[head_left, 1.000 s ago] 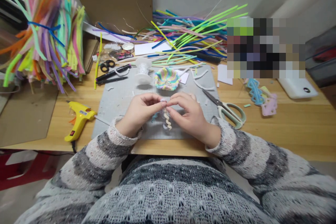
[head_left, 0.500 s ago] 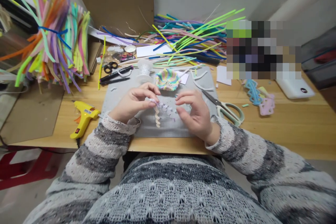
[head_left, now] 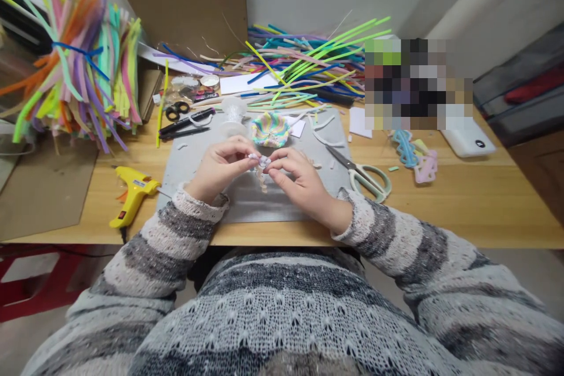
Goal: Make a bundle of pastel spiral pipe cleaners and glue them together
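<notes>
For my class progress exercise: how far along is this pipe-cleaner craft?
Done: one pastel ruffled rosette lies on the grey mat. In hand: left hand and right hand pinch a spiral coil. Left: probably much, as loose pipe cleaners lie unused behind.

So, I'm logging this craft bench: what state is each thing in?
Left hand, pinching the spiral pipe cleaner.
Right hand, pinching it too.
Scissors, shut, lying flat.
Glue gun, lying on its side.
Pipe cleaner bundle, tied with a blue one.
</notes>
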`<state>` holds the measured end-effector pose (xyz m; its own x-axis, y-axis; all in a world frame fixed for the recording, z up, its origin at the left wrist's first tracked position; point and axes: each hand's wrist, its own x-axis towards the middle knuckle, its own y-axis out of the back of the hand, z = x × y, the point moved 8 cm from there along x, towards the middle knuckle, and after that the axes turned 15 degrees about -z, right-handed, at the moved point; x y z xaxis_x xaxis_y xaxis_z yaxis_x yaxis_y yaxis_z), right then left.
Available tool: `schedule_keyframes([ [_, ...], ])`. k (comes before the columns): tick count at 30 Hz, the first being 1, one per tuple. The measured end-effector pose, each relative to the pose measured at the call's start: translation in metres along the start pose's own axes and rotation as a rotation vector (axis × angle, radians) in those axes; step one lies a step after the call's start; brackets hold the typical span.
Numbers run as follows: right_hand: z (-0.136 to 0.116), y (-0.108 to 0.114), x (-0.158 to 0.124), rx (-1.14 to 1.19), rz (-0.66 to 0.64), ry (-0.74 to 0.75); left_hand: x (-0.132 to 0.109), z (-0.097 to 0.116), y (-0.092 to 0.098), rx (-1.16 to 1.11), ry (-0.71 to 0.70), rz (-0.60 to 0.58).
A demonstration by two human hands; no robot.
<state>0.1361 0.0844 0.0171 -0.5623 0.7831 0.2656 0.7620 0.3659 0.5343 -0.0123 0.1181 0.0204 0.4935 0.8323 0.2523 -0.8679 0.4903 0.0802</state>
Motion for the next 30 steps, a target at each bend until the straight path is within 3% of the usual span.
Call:
schedule_keyframes([
  [7, 0.003, 0.001, 0.0, 0.073, 0.043, -0.005, 0.0, 0.001, -0.003, 0.01, -0.014, -0.012],
  [16, -0.004, 0.001, 0.0, -0.009, 0.001, 0.023, -0.001, 0.0, -0.008, 0.021, 0.016, -0.049],
  [24, -0.011, 0.007, -0.002, -0.052, 0.042, 0.069, -0.001, 0.0, -0.011, 0.032, 0.031, -0.057],
  [30, -0.008, 0.003, -0.002, -0.098, 0.036, 0.075, -0.002, -0.004, -0.018, 0.009, 0.123, -0.057],
])
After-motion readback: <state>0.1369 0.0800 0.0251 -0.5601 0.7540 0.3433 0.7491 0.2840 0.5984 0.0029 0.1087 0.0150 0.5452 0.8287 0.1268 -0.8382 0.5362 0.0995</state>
